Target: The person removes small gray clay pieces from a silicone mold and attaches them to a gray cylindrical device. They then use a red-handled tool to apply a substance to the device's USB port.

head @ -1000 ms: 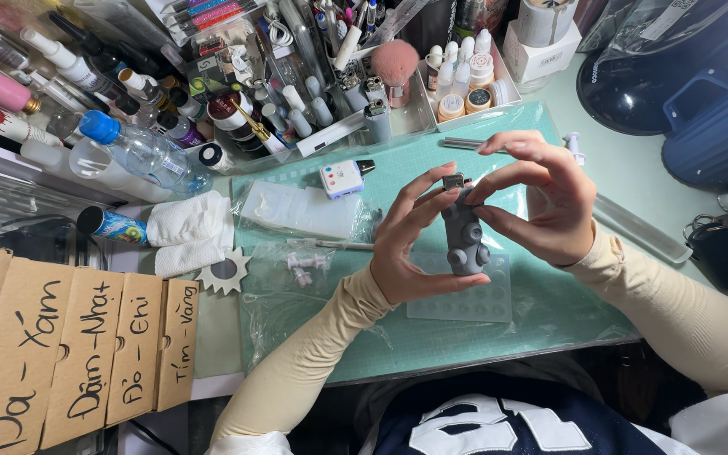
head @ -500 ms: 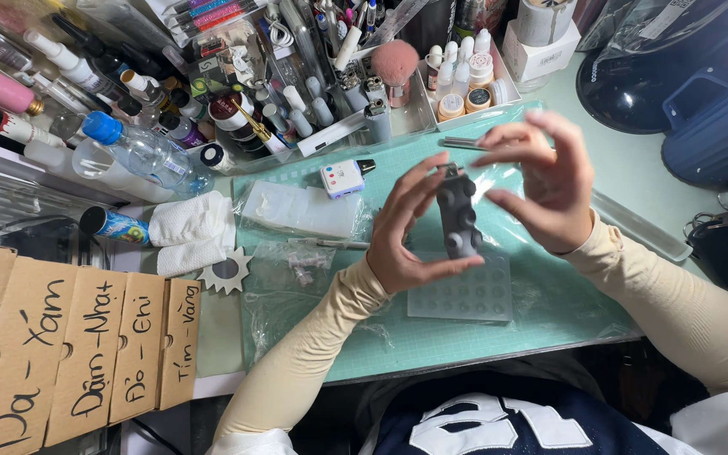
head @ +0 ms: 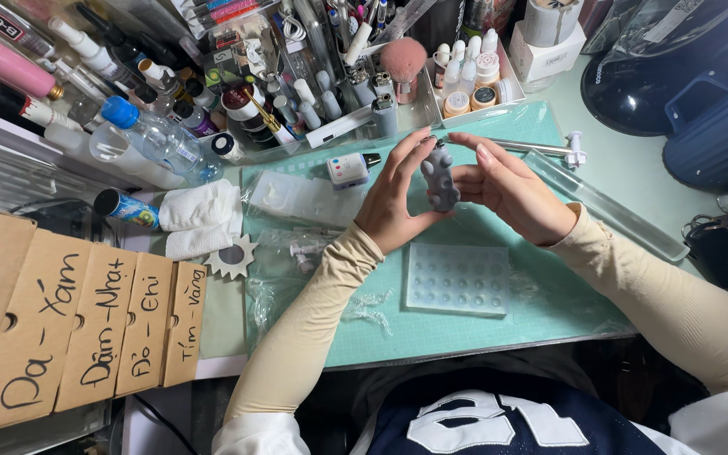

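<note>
Two hands meet above the green mat (head: 465, 333) around a grey bumpy mould (head: 441, 175). It stands upright, long axis pointing away from the person. The left hand (head: 399, 202) pinches it from the left side; the right hand (head: 511, 190) cups it with loosely spread fingers, touching its right edge. A clear dimpled tray (head: 457, 278) lies just below.

I've got one head cam only, looking steeply down, close over the green cutting mat (head: 465, 337). It faces the cluttered far edge; cardboard boxes (head: 69, 329) crowd the left edge.
</note>
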